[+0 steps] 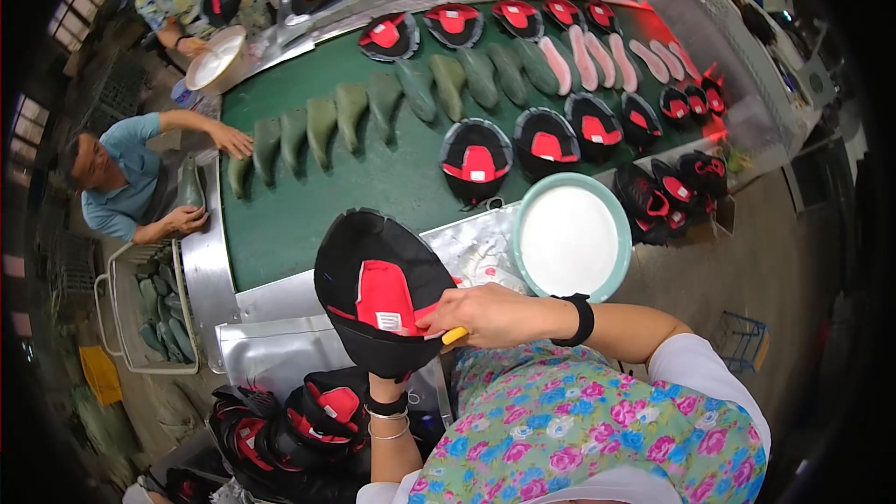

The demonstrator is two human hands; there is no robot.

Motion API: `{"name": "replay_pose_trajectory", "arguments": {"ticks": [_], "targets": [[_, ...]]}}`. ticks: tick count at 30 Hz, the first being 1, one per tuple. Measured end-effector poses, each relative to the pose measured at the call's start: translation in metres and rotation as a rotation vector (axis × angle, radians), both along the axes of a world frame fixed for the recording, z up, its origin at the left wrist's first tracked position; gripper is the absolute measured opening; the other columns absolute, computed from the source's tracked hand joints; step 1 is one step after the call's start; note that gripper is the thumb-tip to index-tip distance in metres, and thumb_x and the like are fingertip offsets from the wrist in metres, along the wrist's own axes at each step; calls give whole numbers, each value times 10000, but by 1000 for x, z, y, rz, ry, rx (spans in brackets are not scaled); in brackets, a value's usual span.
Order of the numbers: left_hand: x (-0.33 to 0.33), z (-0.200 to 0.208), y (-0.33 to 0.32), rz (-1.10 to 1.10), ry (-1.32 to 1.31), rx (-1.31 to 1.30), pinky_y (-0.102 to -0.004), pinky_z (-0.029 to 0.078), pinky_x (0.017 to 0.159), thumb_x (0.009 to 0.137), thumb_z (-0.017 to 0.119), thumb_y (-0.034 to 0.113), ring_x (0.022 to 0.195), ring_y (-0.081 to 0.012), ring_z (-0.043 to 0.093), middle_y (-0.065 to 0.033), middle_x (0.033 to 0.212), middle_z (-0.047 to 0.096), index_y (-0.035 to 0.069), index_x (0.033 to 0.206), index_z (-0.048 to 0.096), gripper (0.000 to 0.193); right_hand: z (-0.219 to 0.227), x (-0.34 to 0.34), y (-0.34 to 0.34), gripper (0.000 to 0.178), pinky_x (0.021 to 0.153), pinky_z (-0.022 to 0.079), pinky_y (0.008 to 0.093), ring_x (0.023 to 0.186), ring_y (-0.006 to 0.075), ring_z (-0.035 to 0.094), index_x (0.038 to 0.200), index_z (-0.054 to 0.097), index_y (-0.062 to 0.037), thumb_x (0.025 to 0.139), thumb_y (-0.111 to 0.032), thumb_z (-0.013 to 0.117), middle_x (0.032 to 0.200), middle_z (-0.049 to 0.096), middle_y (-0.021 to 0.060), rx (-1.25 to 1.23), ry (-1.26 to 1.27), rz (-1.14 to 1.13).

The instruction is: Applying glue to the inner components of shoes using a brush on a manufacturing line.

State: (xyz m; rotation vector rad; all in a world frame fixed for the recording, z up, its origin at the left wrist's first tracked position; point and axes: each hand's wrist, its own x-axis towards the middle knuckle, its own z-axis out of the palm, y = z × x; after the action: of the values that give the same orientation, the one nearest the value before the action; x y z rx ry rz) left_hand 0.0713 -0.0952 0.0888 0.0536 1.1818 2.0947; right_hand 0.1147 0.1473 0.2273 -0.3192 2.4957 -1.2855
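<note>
A black shoe upper with a red tongue and a small white label is held up in front of me. My left hand supports it from below at the heel end, its fingers mostly hidden behind the black fabric. My right hand is closed around a tool with a yellow handle, at the upper's right edge. The tool's working end is hidden, so its kind does not show. Just beyond my right hand stands a light green basin filled with something white.
A green conveyor belt carries rows of green shoe lasts, pink insoles and more uppers. Further uppers are heaped at lower left and right. A co-worker sits left, beside a crate of lasts.
</note>
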Motion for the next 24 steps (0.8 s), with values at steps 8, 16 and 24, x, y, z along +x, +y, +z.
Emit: {"name": "replay_pose_trajectory", "arguments": {"ticks": [8,16,24], "targets": [[25,-9,11,69,31,-481,-338,482,867,837,622,17,1078,-221,561,-144,1232,552,-42,1336,401,550,-3,70,74,231,831,474,345,1004,248,560,1000,678,-70,784,-150,690,1085,630,85,-6,478,-433],[73,17,58,-441,255,-501,-344,468,903,865,610,61,1141,-215,516,-155,1308,487,-35,1380,322,598,-122,189,164,180,651,488,341,668,283,619,861,703,-30,773,-186,710,777,648,133,22,21,-1383],[70,60,101,-551,216,-627,-316,398,998,909,580,101,1194,-182,468,-134,1357,446,-27,1396,306,573,-175,197,161,169,715,518,328,778,302,657,884,690,-4,739,-83,722,873,674,161,208,85,-1303]]}}
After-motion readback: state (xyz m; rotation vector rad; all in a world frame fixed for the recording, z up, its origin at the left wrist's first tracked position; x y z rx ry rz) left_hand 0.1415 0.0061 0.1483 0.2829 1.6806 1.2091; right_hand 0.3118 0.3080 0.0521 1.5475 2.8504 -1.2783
